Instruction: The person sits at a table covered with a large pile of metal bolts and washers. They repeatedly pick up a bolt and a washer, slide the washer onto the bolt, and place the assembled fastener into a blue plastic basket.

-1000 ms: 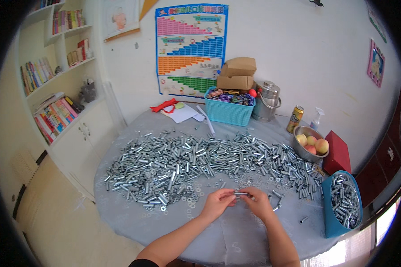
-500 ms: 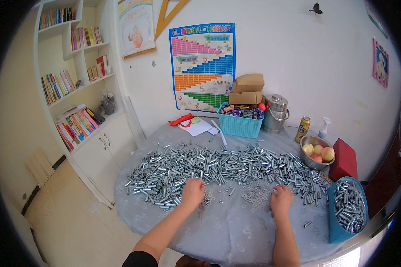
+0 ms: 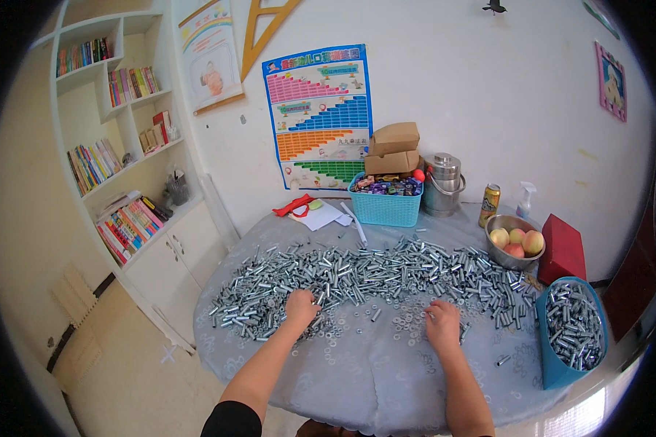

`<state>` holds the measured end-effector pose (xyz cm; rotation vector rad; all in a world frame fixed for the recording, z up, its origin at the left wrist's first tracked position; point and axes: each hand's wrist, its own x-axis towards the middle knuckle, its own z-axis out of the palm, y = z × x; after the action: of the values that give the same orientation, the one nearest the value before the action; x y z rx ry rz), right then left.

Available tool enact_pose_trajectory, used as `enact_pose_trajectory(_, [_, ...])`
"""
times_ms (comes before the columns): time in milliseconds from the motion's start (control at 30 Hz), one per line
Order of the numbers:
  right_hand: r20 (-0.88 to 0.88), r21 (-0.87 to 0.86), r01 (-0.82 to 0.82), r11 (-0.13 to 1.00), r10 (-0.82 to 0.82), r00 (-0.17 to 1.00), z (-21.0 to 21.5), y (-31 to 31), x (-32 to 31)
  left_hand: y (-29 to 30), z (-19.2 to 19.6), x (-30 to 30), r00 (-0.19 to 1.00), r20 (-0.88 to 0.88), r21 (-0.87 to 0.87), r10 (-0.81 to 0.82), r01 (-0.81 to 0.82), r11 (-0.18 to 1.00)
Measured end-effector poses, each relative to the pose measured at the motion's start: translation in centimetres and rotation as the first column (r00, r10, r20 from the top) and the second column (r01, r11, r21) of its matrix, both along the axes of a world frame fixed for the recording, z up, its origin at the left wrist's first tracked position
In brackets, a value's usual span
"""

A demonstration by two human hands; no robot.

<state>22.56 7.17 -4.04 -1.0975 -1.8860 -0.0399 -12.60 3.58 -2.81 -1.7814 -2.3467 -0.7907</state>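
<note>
To the left of the left hand [image 3: 301, 309] and beyond it, a wide pile of metal tubes [image 3: 364, 271] is spread; since the pieces are loosely heaped and look smooth, some could be set rolling if they were nudged. The near part of this pile is reached by the left hand, its fingers bent and partly closed among the tubes; whether one is grasped cannot be told, the fingertips being unclear.

Between the two grips, a single tube [image 3: 376, 315] is seen lying apart, and washers [image 3: 407, 320] are scattered up to the right hand [image 3: 443, 322]. Being thin and flat, they could be picked up in twos or slid away under a fingertip. At their right edge the right hand is held, fingers curled with little gap; whether a washer is pinched cannot be made out.

Just right of that grip, a few metal pieces [image 3: 464, 332] are partly hidden by the hand. Farther right, a blue bin [image 3: 556, 371] is filled high with tubes, which could be spilled if it were knocked by the forearm.
</note>
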Motion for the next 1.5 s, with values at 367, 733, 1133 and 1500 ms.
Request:
enact_pose_trajectory(367, [-0.035, -0.076, -0.111, 0.991, 0.108, 0.994, 1.0, -0.7, -0.3, 0.4, 0.1, 1.2, 0.964, 0.141, 0.028, -0.225, 0.224, 0.974])
enact_pose_trajectory(733, [-0.628, -0.558, -0.639, 0.529, 0.234, 0.742, 2.8, -3.2, -3.7, -2.4, 0.7, 13.8, 0.641, 0.580, 0.188, -0.503, 0.496, 0.848])
enact_pose_trajectory(1133, [-0.637, -0.562, -0.608, 0.561, 0.174, 0.751, 0.7, -2.1, -3.1, -1.3, -2.0, 14.2, 0.327, 0.811, 0.392, -0.485, 0.310, 0.866])
enact_pose_trajectory(1500, [-0.380, -0.501, -0.470, 0.727, 0.303, 0.874, 2.7, -3.6, -4.0, -2.6, -0.1, 13.5, -0.165, 0.968, 0.229, -0.191, 0.262, 0.938])
